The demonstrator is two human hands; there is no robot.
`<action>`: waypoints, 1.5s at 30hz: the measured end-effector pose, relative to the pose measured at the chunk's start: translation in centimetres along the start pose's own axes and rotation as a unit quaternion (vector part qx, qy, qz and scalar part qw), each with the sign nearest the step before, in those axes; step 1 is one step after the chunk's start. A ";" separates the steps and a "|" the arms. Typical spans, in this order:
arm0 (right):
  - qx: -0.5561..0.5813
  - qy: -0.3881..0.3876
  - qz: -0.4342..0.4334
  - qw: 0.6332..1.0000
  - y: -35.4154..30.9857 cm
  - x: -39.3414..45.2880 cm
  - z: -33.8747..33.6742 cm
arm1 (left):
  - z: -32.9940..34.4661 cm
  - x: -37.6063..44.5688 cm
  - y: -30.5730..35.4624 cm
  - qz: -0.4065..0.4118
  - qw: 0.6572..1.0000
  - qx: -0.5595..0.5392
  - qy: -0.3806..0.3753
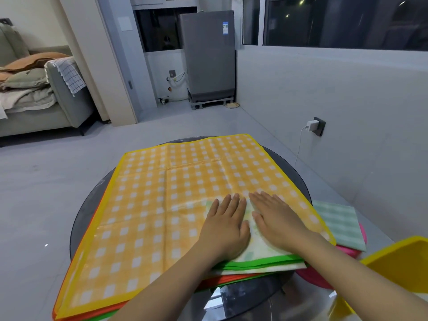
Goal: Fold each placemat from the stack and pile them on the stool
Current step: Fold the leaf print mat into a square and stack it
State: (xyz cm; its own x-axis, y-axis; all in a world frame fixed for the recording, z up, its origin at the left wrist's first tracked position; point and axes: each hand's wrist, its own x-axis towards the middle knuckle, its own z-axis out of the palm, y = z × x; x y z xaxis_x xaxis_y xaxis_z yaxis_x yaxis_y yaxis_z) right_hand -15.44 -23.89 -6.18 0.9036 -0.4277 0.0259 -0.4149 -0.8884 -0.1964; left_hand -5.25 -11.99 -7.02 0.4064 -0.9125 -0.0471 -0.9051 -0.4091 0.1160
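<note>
Both hands down flat, side by side on a folded green-edged placemat [261, 256] near the front right of the stack. Left hand [225, 228] with fingers straight and close together, pressing the cloth; right hand [275, 218] the same, fingers straight and slightly spread, gripping nothing. Underneath, a big orange checked placemat [162, 205] lying open and covering most of the round dark glass worktop [243, 300], with orange and green edges of more mats peeking out below it. Off to the right, a pale green checked folded mat [340, 221] resting on a pink stool [352, 251]. Yellow-bordered cloth [403, 262] at the far right edge.
</note>
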 end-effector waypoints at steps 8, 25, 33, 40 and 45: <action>-0.018 -0.035 0.052 0.998 0.0 -0.4 0.7 | 0.4 -0.2 -0.4 -0.036 0.999 -0.014 0.009; 0.024 0.013 0.204 0.979 0.4 -1.0 1.2 | 0.3 -1.7 -1.9 -0.233 0.964 -0.104 0.068; 0.192 0.098 0.260 0.941 1.1 -0.8 -0.6 | -2.0 -1.6 -2.3 -0.313 0.861 -0.358 0.178; 0.444 0.137 0.240 0.852 3.0 -1.8 -4.0 | -5.7 -1.2 -1.8 -0.277 0.735 -0.599 0.156; 0.463 0.201 0.197 0.841 5.2 -2.9 -8.7 | -9.6 0.1 0.7 -0.226 0.744 -0.608 0.161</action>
State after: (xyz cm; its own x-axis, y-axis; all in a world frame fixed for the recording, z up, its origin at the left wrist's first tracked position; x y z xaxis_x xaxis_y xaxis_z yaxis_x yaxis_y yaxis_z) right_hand -21.16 -28.75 1.26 0.5292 -0.8454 0.0726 -0.2450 -0.2342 -0.9408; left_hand -4.60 -12.31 2.61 0.8212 -0.5539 -0.1370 0.0363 -0.1889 0.9813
